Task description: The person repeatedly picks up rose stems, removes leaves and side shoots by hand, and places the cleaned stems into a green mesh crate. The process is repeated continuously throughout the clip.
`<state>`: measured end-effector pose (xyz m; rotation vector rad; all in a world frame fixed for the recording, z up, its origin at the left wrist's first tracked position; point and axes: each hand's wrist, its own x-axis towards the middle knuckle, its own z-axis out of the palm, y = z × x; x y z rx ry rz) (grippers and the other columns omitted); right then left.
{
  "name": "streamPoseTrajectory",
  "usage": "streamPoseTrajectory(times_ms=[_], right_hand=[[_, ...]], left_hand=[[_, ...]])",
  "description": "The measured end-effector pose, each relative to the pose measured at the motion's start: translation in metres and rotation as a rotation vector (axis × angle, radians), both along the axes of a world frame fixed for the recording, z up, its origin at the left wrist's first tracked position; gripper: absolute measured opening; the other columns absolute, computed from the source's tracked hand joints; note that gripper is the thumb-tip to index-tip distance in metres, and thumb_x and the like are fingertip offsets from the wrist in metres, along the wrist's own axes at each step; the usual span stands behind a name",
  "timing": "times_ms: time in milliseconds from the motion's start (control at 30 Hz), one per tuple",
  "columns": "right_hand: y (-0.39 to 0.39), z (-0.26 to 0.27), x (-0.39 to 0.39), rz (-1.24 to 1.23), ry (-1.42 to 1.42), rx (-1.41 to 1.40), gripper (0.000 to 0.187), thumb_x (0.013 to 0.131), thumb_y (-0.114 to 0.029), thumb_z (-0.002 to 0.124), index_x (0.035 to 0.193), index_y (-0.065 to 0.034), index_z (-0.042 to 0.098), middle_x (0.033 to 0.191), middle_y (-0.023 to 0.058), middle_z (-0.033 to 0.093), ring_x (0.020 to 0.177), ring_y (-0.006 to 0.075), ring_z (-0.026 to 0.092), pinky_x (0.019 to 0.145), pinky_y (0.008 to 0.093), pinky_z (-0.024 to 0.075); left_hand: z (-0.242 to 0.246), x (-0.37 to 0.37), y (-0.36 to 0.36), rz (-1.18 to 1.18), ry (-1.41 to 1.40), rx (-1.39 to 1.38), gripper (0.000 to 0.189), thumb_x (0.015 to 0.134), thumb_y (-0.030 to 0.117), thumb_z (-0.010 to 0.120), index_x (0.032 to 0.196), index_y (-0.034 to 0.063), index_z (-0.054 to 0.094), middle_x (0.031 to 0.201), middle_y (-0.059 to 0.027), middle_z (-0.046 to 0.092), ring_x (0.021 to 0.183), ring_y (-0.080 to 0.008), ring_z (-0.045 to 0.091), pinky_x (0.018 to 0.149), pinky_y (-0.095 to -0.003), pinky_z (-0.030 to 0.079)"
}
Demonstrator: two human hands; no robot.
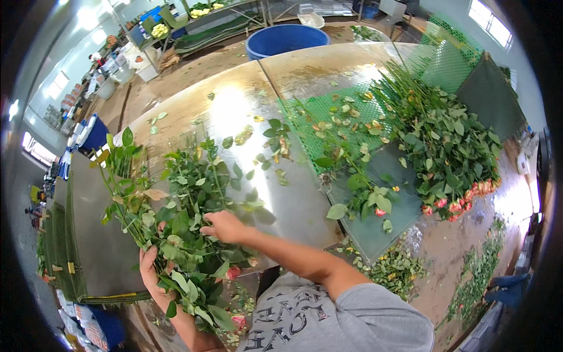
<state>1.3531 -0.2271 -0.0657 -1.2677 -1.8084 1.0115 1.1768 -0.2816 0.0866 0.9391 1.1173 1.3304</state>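
My left hand [150, 269] is closed around several rose stems [127, 229] at the lower left, partly hidden by their leaves. Pink roses [233, 273] hang head-down from this bunch near my shirt. Just right of the leafy bunch [180, 224], my right hand [226, 226] is held with thumb and fingers apart, and I see nothing between them. Beyond my hands, more leafy stems [189, 171] lie on the metal table [290, 215]. Blurred leaves [259, 211] show beside my right hand.
On the table's right, a large pile of roses [453, 127] lies beside green plastic mesh [303, 127] strewn with leaves. One rose stem [358, 185] rests on a dark sheet [378, 229]. A blue tub [288, 42] stands beyond. Fallen leaves [391, 273] cover the floor.
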Motion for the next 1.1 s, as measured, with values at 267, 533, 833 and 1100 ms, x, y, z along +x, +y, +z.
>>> streamPoseTrajectory(times_ms=[267, 533, 833, 1100], right_hand=[[-0.088, -0.047, 0.333, -1.025, -0.788, -0.095, 0.034, 0.078, -0.027, 0.062, 0.107, -0.0097, 0.059, 0.104, 0.0150, 0.061, 0.100, 0.0316, 0.056, 0.078, 0.0463, 0.0483], [-0.106, -0.044, 0.279, -0.765, -0.184, -0.151, 0.033, 0.076, -0.028, 0.066, 0.093, -0.0006, 0.063, 0.078, 0.0193, 0.062, 0.073, 0.0329, 0.062, 0.066, 0.0401, 0.0471], [-0.089, -0.082, 0.142, -0.689, -0.245, -0.128, 0.017, 0.080, -0.019, 0.060, 0.085, -0.0024, 0.056, 0.079, 0.0246, 0.060, 0.080, 0.0458, 0.056, 0.068, 0.0525, 0.0443], [-0.089, -0.082, 0.149, -0.575, -0.246, -0.133, 0.022, 0.081, -0.021, 0.060, 0.088, -0.0008, 0.060, 0.082, 0.0265, 0.061, 0.083, 0.0453, 0.057, 0.071, 0.0510, 0.0456]], left_hand=[[-0.036, 0.063, 0.019, -0.274, -0.119, -0.245, 0.037, 0.081, 0.010, 0.057, 0.116, -0.0012, 0.056, 0.093, -0.0085, 0.066, 0.065, -0.0112, 0.058, 0.052, -0.0238, 0.047], [-0.119, 0.162, 0.068, -0.476, 0.106, -0.424, 0.028, 0.085, 0.012, 0.058, 0.112, 0.0061, 0.053, 0.097, -0.0042, 0.062, 0.082, -0.0154, 0.061, 0.065, -0.0320, 0.049], [-0.209, 0.180, 0.086, -0.292, 0.602, -0.390, 0.043, 0.078, 0.013, 0.062, 0.117, 0.0008, 0.050, 0.103, -0.0128, 0.061, 0.085, -0.0234, 0.058, 0.074, -0.0362, 0.048], [-0.203, 0.193, 0.075, -0.361, 0.969, -0.259, 0.079, 0.084, 0.029, 0.064, 0.142, -0.0038, 0.023, 0.134, -0.0272, 0.045, 0.121, -0.0389, 0.048, 0.099, -0.0436, 0.040]])
